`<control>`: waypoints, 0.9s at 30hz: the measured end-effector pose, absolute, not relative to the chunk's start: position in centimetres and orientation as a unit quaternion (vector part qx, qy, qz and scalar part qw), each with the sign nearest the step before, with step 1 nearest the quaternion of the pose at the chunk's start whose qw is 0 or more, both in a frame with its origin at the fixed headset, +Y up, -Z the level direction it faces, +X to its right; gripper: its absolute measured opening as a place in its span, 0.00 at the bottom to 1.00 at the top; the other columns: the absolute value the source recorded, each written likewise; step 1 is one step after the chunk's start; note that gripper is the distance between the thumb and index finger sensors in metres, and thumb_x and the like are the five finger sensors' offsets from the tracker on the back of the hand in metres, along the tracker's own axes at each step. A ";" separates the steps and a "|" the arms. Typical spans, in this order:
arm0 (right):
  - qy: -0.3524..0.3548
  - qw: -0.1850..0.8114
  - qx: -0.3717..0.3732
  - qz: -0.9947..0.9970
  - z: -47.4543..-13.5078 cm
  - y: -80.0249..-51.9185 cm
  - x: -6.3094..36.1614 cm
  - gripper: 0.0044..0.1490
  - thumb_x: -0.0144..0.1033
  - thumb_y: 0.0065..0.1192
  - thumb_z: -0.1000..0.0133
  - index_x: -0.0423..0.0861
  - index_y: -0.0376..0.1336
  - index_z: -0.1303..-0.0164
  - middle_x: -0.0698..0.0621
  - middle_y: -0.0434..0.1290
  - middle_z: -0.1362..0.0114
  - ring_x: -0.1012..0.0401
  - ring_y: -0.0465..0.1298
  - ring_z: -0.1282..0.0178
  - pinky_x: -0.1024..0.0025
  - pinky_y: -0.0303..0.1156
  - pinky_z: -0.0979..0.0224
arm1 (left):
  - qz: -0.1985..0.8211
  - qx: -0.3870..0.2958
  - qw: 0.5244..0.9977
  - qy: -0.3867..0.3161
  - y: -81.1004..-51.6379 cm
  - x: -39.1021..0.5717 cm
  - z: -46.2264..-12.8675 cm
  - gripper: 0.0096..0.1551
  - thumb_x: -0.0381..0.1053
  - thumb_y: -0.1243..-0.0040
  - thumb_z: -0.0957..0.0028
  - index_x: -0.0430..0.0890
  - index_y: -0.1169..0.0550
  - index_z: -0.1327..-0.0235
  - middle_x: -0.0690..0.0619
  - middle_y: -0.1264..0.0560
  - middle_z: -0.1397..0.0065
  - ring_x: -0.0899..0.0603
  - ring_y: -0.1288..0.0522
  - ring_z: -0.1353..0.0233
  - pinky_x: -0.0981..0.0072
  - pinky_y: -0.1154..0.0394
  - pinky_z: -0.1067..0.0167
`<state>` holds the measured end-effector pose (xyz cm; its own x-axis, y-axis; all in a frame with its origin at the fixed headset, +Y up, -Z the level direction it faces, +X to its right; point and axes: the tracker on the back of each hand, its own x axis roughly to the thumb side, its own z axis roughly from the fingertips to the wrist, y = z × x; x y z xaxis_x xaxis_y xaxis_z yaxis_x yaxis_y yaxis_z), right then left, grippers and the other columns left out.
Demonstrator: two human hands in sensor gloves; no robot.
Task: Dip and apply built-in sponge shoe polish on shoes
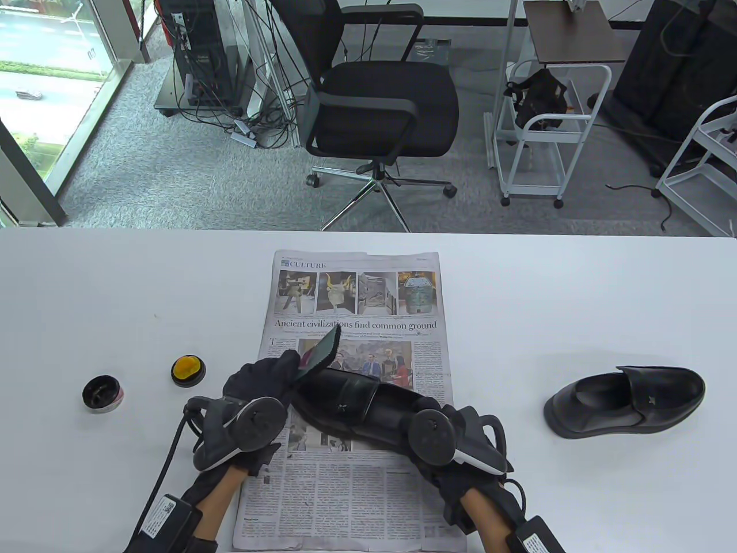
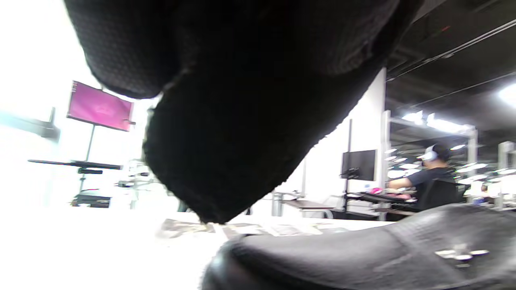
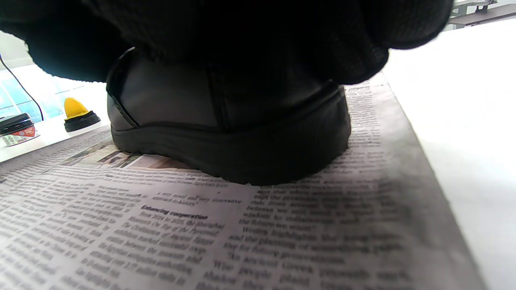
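I see my left hand [image 1: 262, 383] pinching a dark felt-like cloth [image 1: 320, 349] against the smooth black leather shoe [image 1: 357, 403] on printed newspaper [image 1: 351, 489]; my right hand [image 1: 455, 438] grips its ridged-soled heel.

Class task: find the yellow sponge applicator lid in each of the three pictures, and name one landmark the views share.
Table view: yellow sponge lid stands on the table, left of the newspaper.
Left wrist view: not in it.
Right wrist view: far left, beside the tin.
Shared landmark: the black shoe on the newspaper.
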<state>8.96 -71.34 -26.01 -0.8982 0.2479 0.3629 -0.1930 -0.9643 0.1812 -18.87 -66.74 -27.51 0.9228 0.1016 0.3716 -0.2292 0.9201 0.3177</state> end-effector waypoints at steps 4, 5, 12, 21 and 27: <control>0.071 0.113 0.195 0.972 -26.0 -71.3 9.0 0.23 0.44 0.60 0.48 0.51 0.67 0.43 0.46 0.61 0.28 0.38 0.73 0.43 0.36 0.68 0.36 | 0.091 0.164 0.946 -0.264 -67.5 -16.4 -26.7 0.25 0.54 0.41 0.39 0.50 0.23 0.30 0.46 0.18 0.36 0.40 0.17 0.41 0.41 0.22 0.39; 0.071 0.113 0.195 0.972 -26.0 -71.3 9.0 0.23 0.44 0.60 0.48 0.51 0.67 0.43 0.46 0.61 0.28 0.37 0.73 0.43 0.36 0.68 0.36 | 0.090 0.147 0.940 -0.296 -67.9 -15.7 -26.5 0.25 0.53 0.41 0.39 0.51 0.23 0.30 0.46 0.19 0.35 0.39 0.18 0.40 0.41 0.23 0.38; 0.071 0.113 0.195 0.972 -26.0 -71.3 8.9 0.23 0.44 0.60 0.48 0.51 0.67 0.43 0.46 0.61 0.28 0.37 0.73 0.43 0.36 0.68 0.36 | -0.041 0.063 0.937 -0.341 -70.1 -14.3 -26.9 0.24 0.51 0.35 0.45 0.53 0.25 0.35 0.49 0.25 0.36 0.38 0.24 0.35 0.37 0.29 0.33; 0.071 0.113 0.195 0.972 -26.0 -71.3 8.9 0.23 0.44 0.60 0.48 0.51 0.67 0.43 0.46 0.61 0.28 0.38 0.73 0.43 0.36 0.68 0.36 | -0.022 0.089 0.967 -0.238 -69.2 -18.1 -28.5 0.23 0.52 0.38 0.40 0.49 0.27 0.33 0.49 0.26 0.42 0.38 0.25 0.37 0.36 0.29 0.34; 0.071 0.113 0.195 0.972 -26.0 -71.3 8.9 0.24 0.44 0.60 0.48 0.51 0.67 0.43 0.46 0.61 0.28 0.38 0.73 0.43 0.36 0.68 0.36 | 0.108 0.144 0.967 -0.180 -67.4 -19.3 -28.2 0.23 0.56 0.40 0.39 0.49 0.25 0.33 0.44 0.25 0.34 0.34 0.24 0.35 0.33 0.29 0.35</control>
